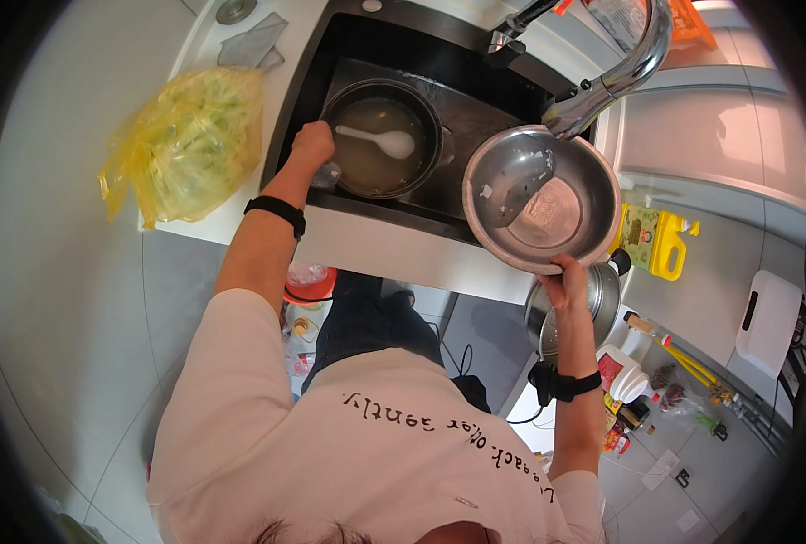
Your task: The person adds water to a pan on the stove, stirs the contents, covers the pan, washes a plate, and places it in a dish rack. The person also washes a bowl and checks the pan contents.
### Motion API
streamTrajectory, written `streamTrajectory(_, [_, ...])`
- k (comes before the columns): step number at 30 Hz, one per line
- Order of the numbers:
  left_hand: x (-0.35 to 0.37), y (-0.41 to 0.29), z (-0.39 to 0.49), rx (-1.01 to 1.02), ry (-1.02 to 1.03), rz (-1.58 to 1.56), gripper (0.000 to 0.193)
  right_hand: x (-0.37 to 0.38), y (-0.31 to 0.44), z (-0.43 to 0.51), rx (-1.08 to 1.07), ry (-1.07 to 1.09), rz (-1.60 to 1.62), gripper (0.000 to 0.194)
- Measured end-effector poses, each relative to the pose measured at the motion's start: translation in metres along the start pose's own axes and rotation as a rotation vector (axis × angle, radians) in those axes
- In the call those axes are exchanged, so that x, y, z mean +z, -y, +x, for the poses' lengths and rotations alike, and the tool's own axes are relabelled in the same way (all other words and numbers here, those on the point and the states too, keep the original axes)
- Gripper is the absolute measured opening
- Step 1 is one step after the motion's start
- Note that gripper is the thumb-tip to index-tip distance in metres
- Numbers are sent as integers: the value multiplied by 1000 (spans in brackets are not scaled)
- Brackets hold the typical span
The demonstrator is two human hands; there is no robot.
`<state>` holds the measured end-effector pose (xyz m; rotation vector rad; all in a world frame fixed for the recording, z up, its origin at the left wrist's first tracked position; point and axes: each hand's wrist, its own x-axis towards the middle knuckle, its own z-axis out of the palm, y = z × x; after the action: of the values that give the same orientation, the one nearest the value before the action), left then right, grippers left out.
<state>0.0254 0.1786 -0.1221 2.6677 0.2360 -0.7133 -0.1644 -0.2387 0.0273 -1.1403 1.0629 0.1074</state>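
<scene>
Inside the black sink (pixel 512 81), a dark pot (pixel 382 187) holds cloudy liquid, with a white spoon (pixel 393 143) in it. My left hand (pixel 314 141) is closed at the pot's left side, where a handle would be; the fingers hide what they grip. My right hand (pixel 566 279) pinches the near rim of a stainless steel basin (pixel 566 224). This basin sits over the sink's right side, beneath the spout of the chrome faucet (pixel 580 112). A little water and white scraps lie on the basin's bottom.
Left of the sink, a yellow plastic bag (pixel 199 149) of greens rests on the white counter (pixel 403 248), near a grey cloth (pixel 253 41). To the right stand a yellow jug (pixel 654 238), a steel pot (pixel 603 306) and a white box (pixel 770 323). Bottles (pixel 624 381) crowd below.
</scene>
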Motion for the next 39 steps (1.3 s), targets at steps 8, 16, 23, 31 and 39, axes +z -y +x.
streamTrajectory(8, [-8,-6,-5,-14,70,33,25,28,19,2,-168,-69,-240,50])
streamTrajectory(16, [-6,-7,-6,3,20,-18,21,61,16,9,-611,-195,-598,84])
streamTrajectory(23, [-13,-9,-11,21,47,61,24,88,12,3,-819,-287,-1043,88])
streamTrajectory(31, [-36,-9,-34,122,-154,81,21,76,15,6,-1063,-332,-1107,89])
streamTrajectory(39, [-69,-35,-54,118,-183,-47,32,33,9,17,-964,-461,-875,76])
